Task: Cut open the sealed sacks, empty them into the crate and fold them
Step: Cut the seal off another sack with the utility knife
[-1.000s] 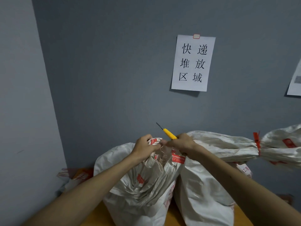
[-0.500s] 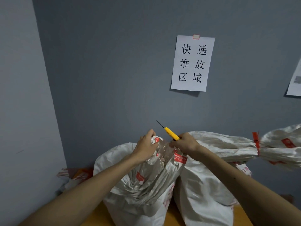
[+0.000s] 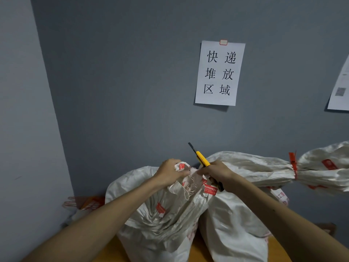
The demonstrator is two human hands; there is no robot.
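The blurred sheet (image 3: 340, 86) and the tied sack (image 3: 321, 167) run off the right edge

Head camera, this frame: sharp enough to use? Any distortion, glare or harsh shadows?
Head view: dim, even light, no glare; the sign is legible, with a soft shadow beneath it; left hand, right hand, knife and sack look sharp; wide-angle bending tilts the wall corner and the sheet at the right edge, whose print is blurred.
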